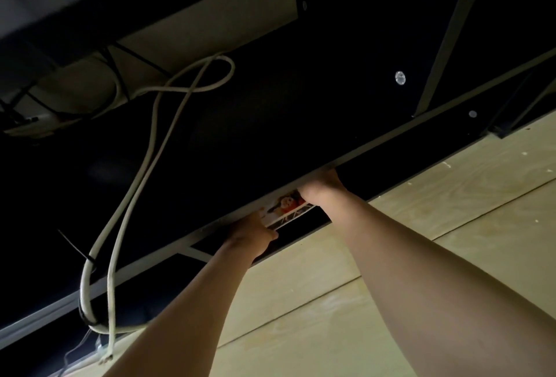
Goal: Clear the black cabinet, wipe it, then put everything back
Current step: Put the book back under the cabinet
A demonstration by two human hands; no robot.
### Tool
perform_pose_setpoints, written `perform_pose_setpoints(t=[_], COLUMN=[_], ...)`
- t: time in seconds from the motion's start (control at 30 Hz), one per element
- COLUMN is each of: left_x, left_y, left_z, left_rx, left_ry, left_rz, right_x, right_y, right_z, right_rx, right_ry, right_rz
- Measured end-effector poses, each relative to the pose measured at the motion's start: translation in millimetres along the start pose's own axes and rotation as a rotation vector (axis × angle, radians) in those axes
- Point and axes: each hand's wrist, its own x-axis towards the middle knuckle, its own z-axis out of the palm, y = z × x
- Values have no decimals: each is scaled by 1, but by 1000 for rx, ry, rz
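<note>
My arms (421, 271) cross pale plywood (301, 310); left hand (252, 234) grips a box (285, 208) lying along the black cabinet (270, 112), right hand (320, 185) hiding its fingers.

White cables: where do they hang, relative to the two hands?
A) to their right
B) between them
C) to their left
C: the white cables loop down well left of both the left hand and the right hand.

Inside black cabinet (391, 154), a printed box (285, 208)
</note>
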Motion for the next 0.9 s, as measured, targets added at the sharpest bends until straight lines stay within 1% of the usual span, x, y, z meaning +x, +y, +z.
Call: perform_pose_setpoints(t=[0.03, 0.07, 0.17, 0.27, 0.33, 0.43, 0.57, 0.77, 0.9], left_x=[-2, -1, -2, -6, -16, -27, -42, -72, -99], left_y=[1, 0, -1, -1, 3, 3, 9, 23, 21], left_z=[0, 0, -3, -3, -3, -2, -4, -7, -10], left_rx=[10, 17, 21, 49, 79, 141, 204, 270, 300], left_ry=[9, 17, 10, 18, 25, 38, 47, 152, 136], left_rz=[2, 10, 23, 46, 63, 59, 141, 241, 232], right_x=[-6, -6, -28, -40, -49, -57, -68, -93, -120], right_y=[-2, -3, -11, -8, -8, -1, 12, 18, 19], right_z=[-3, -4, -20, -32, -37, -44, -57, -78, -93], right_rx=[-23, -50, -203, -279, -316, -355, -379, -450, -534], right_ry=[-7, 21, -7, 27, 29, 16, 43, 99, 100], right_rz=[-7, -38, -93, -115, -166, -194, -203, -240, -249])
